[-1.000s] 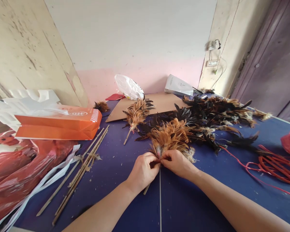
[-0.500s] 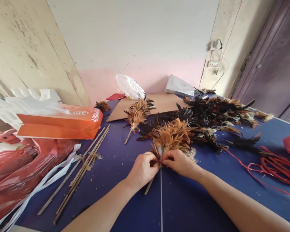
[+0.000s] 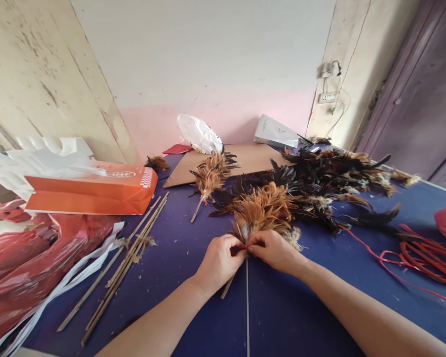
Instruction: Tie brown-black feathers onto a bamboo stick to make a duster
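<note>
Brown feathers (image 3: 265,208) fan out from a bundle on a thin stick (image 3: 228,287) in the middle of the blue table (image 3: 293,317). My left hand (image 3: 223,258) pinches the base of this bundle, and my right hand (image 3: 277,250) pinches it from the other side. The fingertips of both hands nearly meet there, around a bit of red string (image 3: 247,244). How the string runs between the fingers is hidden. Beyond my left hand, a feather bundle on a stick (image 3: 210,178) lies with its end towards me.
Dark feathers (image 3: 330,173) are heaped at the right. Red cord (image 3: 427,255) lies coiled near the right edge. Bare sticks (image 3: 128,263), an orange bag (image 3: 92,193) and red plastic bags (image 3: 52,263) are at the left. Cardboard (image 3: 186,166) lies behind.
The fingertips of both hands have come slightly closer together at the base of the feather bundle. Nothing else has visibly moved.
</note>
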`<action>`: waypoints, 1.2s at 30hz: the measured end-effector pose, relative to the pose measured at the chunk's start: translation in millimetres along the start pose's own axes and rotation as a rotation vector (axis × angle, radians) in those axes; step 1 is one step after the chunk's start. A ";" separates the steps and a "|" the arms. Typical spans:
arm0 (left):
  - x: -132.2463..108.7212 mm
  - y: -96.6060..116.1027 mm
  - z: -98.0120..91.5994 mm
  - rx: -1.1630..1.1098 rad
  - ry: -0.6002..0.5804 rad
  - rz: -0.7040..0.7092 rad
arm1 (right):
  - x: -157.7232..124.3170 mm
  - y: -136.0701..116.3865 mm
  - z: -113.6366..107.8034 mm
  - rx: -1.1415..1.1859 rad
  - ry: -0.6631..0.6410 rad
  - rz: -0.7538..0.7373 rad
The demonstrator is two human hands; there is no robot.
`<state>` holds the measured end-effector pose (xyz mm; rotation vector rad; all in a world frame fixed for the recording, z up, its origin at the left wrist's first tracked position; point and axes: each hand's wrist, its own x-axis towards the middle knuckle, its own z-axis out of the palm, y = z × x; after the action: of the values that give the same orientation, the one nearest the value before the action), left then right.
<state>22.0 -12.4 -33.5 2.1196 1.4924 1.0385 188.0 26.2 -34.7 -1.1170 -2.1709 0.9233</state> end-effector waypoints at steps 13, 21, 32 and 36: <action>0.9 -2.2 -0.5 0.046 -0.018 0.002 | -1.1 -0.9 -4.7 0.033 -0.061 0.087; 1.2 -2.0 -2.9 0.038 -0.042 -0.008 | 0.7 1.8 -6.0 0.103 -0.091 0.131; 1.5 2.7 -8.2 0.064 -0.063 -0.019 | -1.7 2.1 -8.4 0.071 -0.057 0.114; 0.5 -4.7 -5.7 0.097 -0.072 0.010 | -3.1 -0.9 -9.4 0.048 -0.050 0.116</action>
<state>14.9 -10.9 -32.5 2.2081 1.5280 0.9004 195.8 26.3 -28.5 -1.2193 -2.1303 1.0589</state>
